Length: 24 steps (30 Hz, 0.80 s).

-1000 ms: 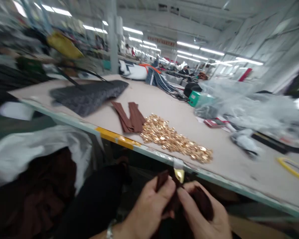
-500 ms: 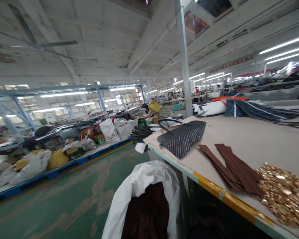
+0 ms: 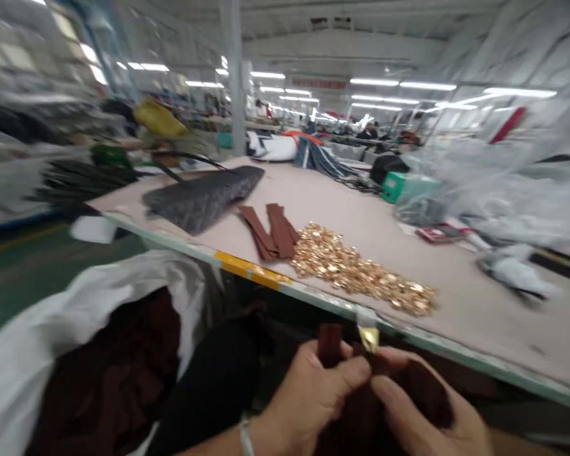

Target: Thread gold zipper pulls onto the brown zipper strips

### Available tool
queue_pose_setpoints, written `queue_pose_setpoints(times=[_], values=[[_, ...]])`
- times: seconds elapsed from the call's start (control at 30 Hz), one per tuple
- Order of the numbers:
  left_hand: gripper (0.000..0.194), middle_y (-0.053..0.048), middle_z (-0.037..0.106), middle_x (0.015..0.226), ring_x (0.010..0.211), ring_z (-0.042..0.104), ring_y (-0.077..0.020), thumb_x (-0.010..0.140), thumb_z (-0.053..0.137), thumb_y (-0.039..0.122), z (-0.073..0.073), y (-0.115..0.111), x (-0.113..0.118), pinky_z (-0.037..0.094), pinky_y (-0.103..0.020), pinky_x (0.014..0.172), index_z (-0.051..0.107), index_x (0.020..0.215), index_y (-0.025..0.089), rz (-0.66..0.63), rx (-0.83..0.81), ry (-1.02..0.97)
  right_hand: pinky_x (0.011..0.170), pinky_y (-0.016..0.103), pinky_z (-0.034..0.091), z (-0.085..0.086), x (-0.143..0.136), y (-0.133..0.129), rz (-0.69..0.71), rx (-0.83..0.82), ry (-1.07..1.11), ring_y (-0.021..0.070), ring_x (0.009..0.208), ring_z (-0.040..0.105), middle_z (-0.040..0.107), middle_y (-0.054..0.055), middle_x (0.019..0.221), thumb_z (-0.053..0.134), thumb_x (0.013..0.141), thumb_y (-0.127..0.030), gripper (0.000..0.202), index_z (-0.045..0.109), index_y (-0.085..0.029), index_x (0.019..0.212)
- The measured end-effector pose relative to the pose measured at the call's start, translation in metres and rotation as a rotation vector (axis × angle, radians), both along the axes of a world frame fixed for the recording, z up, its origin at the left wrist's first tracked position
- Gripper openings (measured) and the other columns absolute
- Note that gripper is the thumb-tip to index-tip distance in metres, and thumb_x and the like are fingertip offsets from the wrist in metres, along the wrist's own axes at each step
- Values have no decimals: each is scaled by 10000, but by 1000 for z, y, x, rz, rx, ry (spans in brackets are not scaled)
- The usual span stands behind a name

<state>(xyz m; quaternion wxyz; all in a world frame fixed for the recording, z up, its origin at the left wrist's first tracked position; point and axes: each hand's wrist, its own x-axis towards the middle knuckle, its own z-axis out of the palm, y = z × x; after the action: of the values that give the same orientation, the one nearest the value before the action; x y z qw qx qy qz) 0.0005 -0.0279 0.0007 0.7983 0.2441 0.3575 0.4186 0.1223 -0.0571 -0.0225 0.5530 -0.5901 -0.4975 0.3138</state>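
My left hand [image 3: 308, 394] is closed on a dark brown fabric strip [image 3: 329, 345], whose end stands up above its fingers. Opposite it, my right hand [image 3: 430, 402] grips a looped part of the same brown material, thumb tip close to the left thumb. Just above the fingertips shows a small shiny gold metal piece [image 3: 369, 338]; whether the fingers touch it I cannot tell. Both hands are in front of the table edge, below a long heap of gold metal pieces [image 3: 356, 269]. More brown strips [image 3: 278, 231] lie at the heap's left end.
A white sack [image 3: 180, 278] of brown fabric stands open at the left, by the table [image 3: 479, 342]. Dark striped panels [image 3: 204, 196] lie on the table's left part. Clear plastic bags [image 3: 513, 190] and a green box [image 3: 393, 187] are at the right.
The view has swung right and down. Both hands, holding the brown strip, are now in sight, as is the whole gold heap. The sack has shifted left in the picture.
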Motion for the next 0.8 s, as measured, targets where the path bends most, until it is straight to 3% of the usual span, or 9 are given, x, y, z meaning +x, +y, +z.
queue_pose_setpoints(times=[0.1, 0.2, 0.27, 0.4, 0.8], values=[[320, 69, 518, 540, 412, 382, -29, 643, 840, 357, -1, 4, 0, 262, -170, 424, 597, 710, 161, -7, -37, -30, 387, 217, 362, 16, 13, -4, 80, -140, 154, 94, 430, 442, 502, -46, 521, 791, 699, -403, 286, 612, -179, 689], [299, 90, 448, 517, 376, 270, -3, 703, 794, 371, -1, 6, -8, 157, -169, 390, 595, 724, 150, -42, 2, 16, 343, 168, 264, 20, 7, 1, 110, -243, 460, 32, 349, 277, 386, -100, 444, 757, 736, -436, 317, 590, -168, 714], [286, 75, 473, 560, 381, 266, 3, 740, 757, 376, 1, 7, -10, 132, -172, 391, 590, 729, 145, -56, 26, 31, 335, 151, 265, 21, 5, 3, 146, -280, 630, 10, 333, 229, 404, -103, 459, 730, 764, -441, 311, 601, -159, 743], [292, 50, 510, 607, 391, 271, 5, 754, 727, 367, 4, 11, -8, 107, -177, 391, 560, 686, 137, -70, 51, 77, 332, 125, 290, 23, 9, 6, 172, -325, 769, -13, 343, 245, 535, -67, 599, 745, 748, -361, 289, 543, -162, 695], [281, 44, 517, 557, 382, 304, -9, 705, 731, 333, 3, 17, -1, 128, -176, 379, 534, 635, 146, -78, 48, 141, 323, 106, 275, 23, 14, 18, 161, -396, 841, -9, 329, 286, 524, -84, 561, 748, 709, -279, 282, 482, -182, 698]])
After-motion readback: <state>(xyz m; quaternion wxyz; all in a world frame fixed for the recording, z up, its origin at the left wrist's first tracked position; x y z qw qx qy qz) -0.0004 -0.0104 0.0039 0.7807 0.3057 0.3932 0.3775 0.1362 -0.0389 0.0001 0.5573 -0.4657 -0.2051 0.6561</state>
